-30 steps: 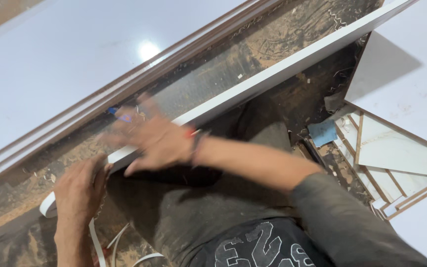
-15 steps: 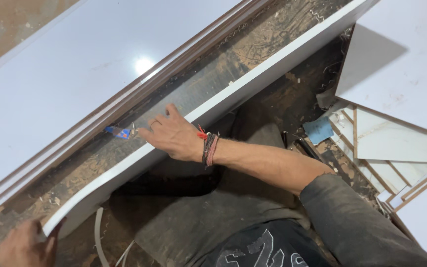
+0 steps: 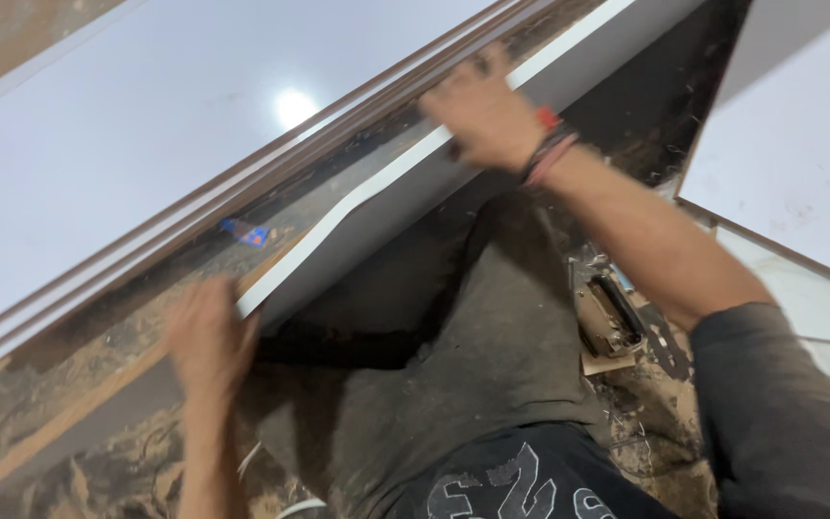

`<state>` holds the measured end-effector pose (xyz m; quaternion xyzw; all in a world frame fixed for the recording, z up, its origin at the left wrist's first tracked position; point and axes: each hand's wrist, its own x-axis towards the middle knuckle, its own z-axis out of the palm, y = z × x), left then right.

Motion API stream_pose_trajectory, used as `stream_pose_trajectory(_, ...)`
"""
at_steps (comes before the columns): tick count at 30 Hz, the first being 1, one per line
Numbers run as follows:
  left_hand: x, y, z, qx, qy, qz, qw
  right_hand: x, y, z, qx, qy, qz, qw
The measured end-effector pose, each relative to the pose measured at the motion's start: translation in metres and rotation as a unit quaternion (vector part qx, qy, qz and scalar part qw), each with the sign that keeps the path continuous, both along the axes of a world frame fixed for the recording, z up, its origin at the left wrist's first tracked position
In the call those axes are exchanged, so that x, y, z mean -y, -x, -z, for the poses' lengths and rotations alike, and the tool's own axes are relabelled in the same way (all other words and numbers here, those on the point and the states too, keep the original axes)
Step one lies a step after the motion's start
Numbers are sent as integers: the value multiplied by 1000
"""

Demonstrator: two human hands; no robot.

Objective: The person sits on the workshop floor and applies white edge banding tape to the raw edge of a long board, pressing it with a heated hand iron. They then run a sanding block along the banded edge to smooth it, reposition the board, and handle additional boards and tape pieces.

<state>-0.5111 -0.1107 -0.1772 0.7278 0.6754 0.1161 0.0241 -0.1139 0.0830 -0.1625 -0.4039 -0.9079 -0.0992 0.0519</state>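
A long white board [image 3: 405, 197] stands on its edge, running from lower left to upper right across a dusty floor. My left hand [image 3: 208, 341] grips its near end at the lower left. My right hand [image 3: 482, 111], with a red and dark wristband, is closed over the board's top edge further up. Both hands are blurred by motion. My knee in grey trousers [image 3: 453, 327] sits just below the board.
A large glossy white panel [image 3: 146, 125] with brown edge strips lies beyond the board. A small blue object [image 3: 247, 233] rests in the gap between them. White tiles [image 3: 799, 144] are stacked at right, and a hand tool [image 3: 612, 317] lies by my leg.
My right hand has slid up along the board's top edge toward the upper right. My left hand now holds the board's near end, and the view has shifted closer.
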Motion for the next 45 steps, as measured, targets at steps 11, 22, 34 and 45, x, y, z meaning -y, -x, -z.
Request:
stream_pose_trajectory(11,-41,6,-35,306,13,15,952,-11,-6,28,-36,-8,-17,999)
stream_pose_trajectory(22,85,238,-57,443,99,-180,872,-55,-34,92,-100,126,-31,987)
stream_pose_trajectory(34,67,167,-61,201,-25,9,979,-27,-14,39,-105,59,-46,992)
stream_pose_trajectory(45,-53,-56,-25,201,-161,74,963,66,-76,53,-390,-21,152,908)
